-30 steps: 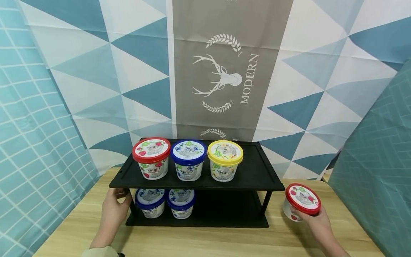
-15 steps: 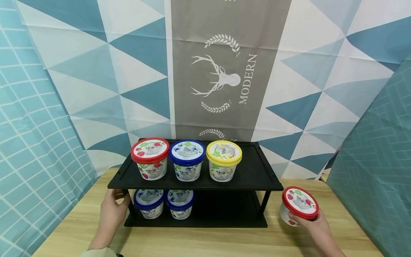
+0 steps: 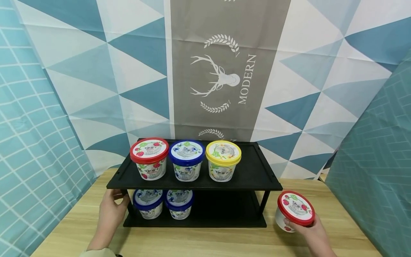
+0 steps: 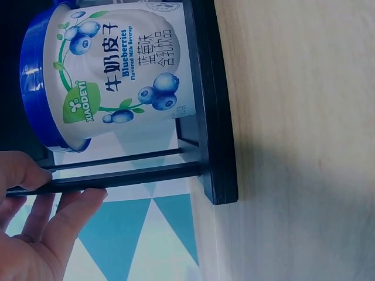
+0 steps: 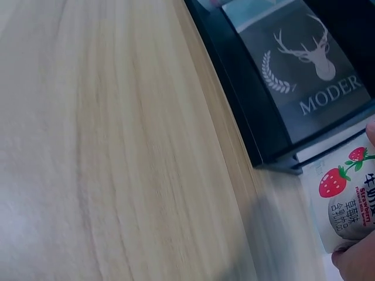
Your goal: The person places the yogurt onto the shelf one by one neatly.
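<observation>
My right hand (image 3: 312, 233) grips a strawberry milk-drink cup with a red lid (image 3: 296, 208), slightly tilted and close over the table, right of a black two-tier shelf (image 3: 253, 164). The right wrist view catches part of this strawberry cup (image 5: 343, 199) beside the shelf's corner. My left hand (image 3: 111, 210) holds the shelf's left post (image 4: 126, 177), thumb on one side and fingers on the other. On the lower tier, two blueberry cups with blue lids (image 3: 147, 203) stand side by side at the left. The nearer one (image 4: 117, 76) fills much of the left wrist view.
Along the upper tier stand a red-lidded cup (image 3: 149, 157), a blue-lidded cup (image 3: 187, 157) and a yellow-lidded cup (image 3: 223, 157). The wooden table (image 3: 192, 242) extends in front. A patterned cloth (image 3: 205, 71) hangs behind; tiled-pattern cloths flank both sides.
My right hand has moved left and a little nearer to me with the strawberry cup, closer to the shelf. My left hand keeps its hold on the post.
</observation>
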Available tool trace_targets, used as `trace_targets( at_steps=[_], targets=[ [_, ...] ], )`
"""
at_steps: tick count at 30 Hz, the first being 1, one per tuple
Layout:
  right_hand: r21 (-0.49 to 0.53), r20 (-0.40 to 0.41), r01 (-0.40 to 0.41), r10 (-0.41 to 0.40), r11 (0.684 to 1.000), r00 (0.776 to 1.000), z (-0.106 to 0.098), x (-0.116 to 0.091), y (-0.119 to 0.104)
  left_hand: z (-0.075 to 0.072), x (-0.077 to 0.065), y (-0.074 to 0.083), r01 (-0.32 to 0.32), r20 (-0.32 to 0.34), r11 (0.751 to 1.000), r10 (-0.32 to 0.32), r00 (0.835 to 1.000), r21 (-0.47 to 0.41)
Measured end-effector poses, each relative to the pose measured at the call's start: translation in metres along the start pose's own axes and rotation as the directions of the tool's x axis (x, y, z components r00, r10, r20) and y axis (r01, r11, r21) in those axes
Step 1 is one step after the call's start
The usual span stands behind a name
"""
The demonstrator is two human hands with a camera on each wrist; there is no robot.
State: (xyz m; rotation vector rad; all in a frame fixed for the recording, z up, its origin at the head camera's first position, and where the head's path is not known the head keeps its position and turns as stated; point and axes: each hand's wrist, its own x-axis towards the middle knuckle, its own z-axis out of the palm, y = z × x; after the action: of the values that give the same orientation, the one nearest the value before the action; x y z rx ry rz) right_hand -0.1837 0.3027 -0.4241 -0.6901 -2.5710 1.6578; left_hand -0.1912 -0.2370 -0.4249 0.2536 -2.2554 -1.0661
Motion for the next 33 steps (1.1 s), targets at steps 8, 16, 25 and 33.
trace_targets(
  at_steps=[8,16,25,33],
  targets=[
    [0.001,0.02,-0.034,0.034,0.999,0.999,0.009,0.003,0.007,-0.001,-0.001,-0.001,0.013,0.01,1.0,-0.013,1.0,-0.017],
    [-0.022,0.033,-0.015,0.016,1.0,0.999,0.015,-0.012,-0.001,-0.001,-0.002,-0.001,0.008,0.018,1.0,-0.008,1.0,-0.007],
    [-0.05,0.065,0.023,-0.019,0.999,0.998,0.023,-0.03,-0.013,0.0,-0.001,0.0,-0.004,0.006,1.0,0.004,1.0,-0.01],
    [-0.068,0.093,0.058,-0.052,0.996,0.994,0.033,-0.039,-0.019,-0.001,-0.001,0.001,-0.014,0.0,1.0,0.014,1.0,-0.015]
  ],
)
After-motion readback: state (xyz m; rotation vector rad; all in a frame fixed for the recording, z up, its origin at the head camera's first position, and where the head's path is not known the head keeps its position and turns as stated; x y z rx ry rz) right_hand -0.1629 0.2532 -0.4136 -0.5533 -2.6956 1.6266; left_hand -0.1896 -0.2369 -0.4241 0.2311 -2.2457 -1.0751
